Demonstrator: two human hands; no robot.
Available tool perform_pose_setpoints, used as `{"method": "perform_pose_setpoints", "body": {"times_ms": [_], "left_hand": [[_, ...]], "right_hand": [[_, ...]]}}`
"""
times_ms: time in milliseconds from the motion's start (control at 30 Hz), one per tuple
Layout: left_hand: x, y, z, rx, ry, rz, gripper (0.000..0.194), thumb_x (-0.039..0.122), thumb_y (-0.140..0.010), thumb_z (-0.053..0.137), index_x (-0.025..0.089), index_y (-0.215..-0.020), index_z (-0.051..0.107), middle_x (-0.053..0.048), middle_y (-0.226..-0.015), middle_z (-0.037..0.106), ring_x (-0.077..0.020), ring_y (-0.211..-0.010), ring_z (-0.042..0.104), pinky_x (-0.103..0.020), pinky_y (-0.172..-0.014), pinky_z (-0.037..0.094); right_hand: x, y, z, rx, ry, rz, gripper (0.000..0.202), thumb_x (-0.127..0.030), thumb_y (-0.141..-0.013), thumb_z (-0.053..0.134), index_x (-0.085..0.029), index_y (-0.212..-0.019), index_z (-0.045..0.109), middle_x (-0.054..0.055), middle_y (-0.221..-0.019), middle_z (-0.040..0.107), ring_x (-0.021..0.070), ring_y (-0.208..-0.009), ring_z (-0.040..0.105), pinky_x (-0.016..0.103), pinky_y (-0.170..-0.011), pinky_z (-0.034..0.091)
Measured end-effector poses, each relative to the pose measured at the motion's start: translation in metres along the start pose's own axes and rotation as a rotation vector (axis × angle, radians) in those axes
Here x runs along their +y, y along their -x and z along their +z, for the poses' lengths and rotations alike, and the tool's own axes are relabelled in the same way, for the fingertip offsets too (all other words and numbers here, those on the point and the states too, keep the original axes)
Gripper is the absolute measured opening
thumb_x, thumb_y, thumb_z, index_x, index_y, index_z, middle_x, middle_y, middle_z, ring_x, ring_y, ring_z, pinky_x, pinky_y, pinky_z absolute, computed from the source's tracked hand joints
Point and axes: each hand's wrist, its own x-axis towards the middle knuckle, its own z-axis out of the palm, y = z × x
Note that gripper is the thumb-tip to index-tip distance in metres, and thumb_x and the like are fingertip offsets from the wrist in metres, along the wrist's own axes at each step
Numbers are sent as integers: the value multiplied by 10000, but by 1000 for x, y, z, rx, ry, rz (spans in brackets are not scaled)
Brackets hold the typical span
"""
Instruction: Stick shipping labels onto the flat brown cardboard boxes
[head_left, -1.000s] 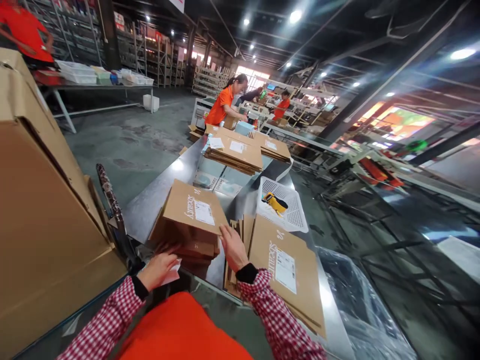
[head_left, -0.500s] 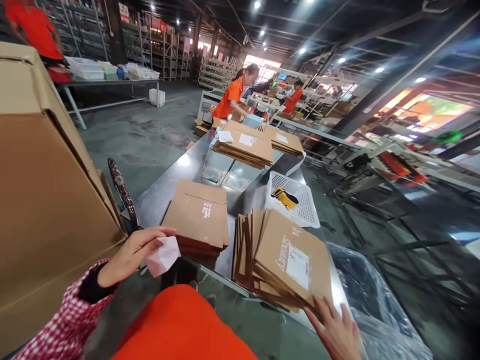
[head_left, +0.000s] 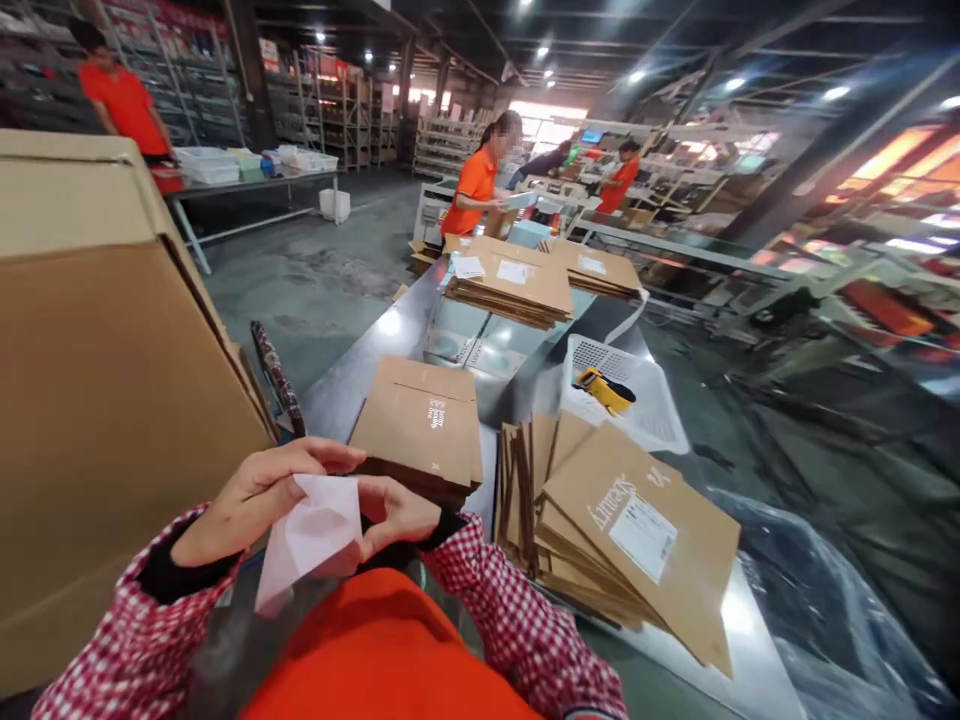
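A pinkish-white sheet of paper (head_left: 315, 535), creased and partly folded, is held between my two hands low in front of me. My left hand (head_left: 259, 495) pinches its upper left part. My right hand (head_left: 395, 515) grips its right edge with bent fingers. Just beyond my hands lies a stack of flat brown cartons with white print (head_left: 420, 420). To the right, a fanned pile of flat cartons has a labelled carton (head_left: 637, 535) on top, lying askew. No hand touches either pile.
A white basket (head_left: 660, 400) with a yellow-black tool (head_left: 607, 390) stands behind the right pile. More labelled cartons (head_left: 517, 280) lie farther back. A big cardboard box (head_left: 112, 400) rises at left. People in orange stand beyond.
My right hand has left the right carton pile and now holds the paper with my left. The top labelled carton has slid and turned outward. The view has shifted slightly left.
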Motion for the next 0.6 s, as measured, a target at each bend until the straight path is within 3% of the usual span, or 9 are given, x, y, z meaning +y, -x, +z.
{"method": "perform_pose_setpoints", "body": {"times_ms": [133, 200, 333, 467, 600], "left_hand": [[15, 12, -6, 73, -138, 33, 321, 427, -913, 513, 184, -856, 715, -92, -1068, 665, -218, -975, 631, -292, -814, 521], [28, 15, -6, 95, -201, 50, 315, 417, -917, 508, 180, -856, 705, -82, -1035, 649, -202, -946, 621, -292, -824, 507], [62, 19, -2, 104, -386, 64, 330, 403, -927, 490, 154, -857, 695, -64, -974, 631, -185, -915, 611, -287, -821, 493], [98, 25, 15, 104, -663, 52, 315, 329, -943, 467, 104, -867, 673, -33, -907, 624, -143, -838, 611, -228, -718, 475], [123, 20, 50, 76, -915, 52, 274, 265, -958, 447, 108, -911, 667, -19, -874, 623, -99, -769, 588, -173, -625, 441]], "right_hand": [[-8, -24, -2, -109, -126, 19, 981, -473, -410, 890, -206, -1276, 513, 83, -1281, 549, 236, -1227, 473, 370, -1057, 332], [-10, -38, -2, -156, -169, 42, 873, -501, -448, 868, -193, -1206, 562, 61, -1173, 608, 208, -1132, 539, 330, -993, 392], [-20, -45, -5, -252, -105, 190, 530, -323, -511, 881, -154, -961, 656, -5, -837, 666, 133, -760, 612, 250, -748, 497], [-45, -16, -16, -177, 1, 157, 348, -304, -558, 863, -145, -802, 672, -19, -734, 652, 101, -652, 586, 209, -644, 490], [-85, 43, -25, -57, 39, 39, 297, -283, -562, 865, -158, -724, 650, -17, -676, 640, 97, -566, 561, 192, -532, 461]]}}
